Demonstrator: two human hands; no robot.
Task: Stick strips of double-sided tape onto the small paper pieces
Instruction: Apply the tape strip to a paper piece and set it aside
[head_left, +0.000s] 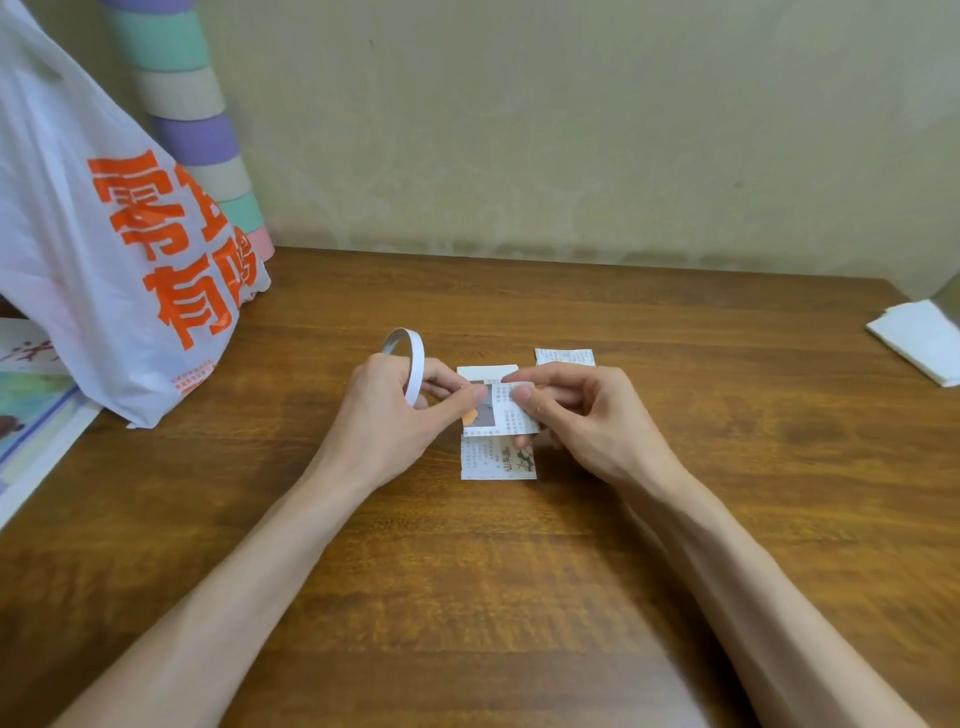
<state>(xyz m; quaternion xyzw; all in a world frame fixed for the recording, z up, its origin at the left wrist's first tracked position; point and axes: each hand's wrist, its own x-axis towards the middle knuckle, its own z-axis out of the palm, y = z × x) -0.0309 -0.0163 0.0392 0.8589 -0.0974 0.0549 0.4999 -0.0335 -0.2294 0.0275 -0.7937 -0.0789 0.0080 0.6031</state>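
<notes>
head view: the left hand (395, 415) curls round a thin white tape ring (414, 364) — a flat, narrow band standing on edge between thumb and fingers. the right hand (576, 415) pinches a small printed paper piece (511, 410), and the left thumb tip touches it too. a second piece (496, 462) (matte, rectangular) lies flat just below the fingertips, and a third piece (563, 357) lies just beyond the right knuckles — both on the grained wooden table (519, 597).

Entry: one person, seen from above.
- Left hand (395, 410) and right hand (576, 415): both bare, thumbnails short.
- Left forearm (249, 561) and right forearm (737, 561): bare all the way to the near edge.
- Small orange patch (470, 415) at the left thumb tip (plaster or sticker, cannot tell).
</notes>
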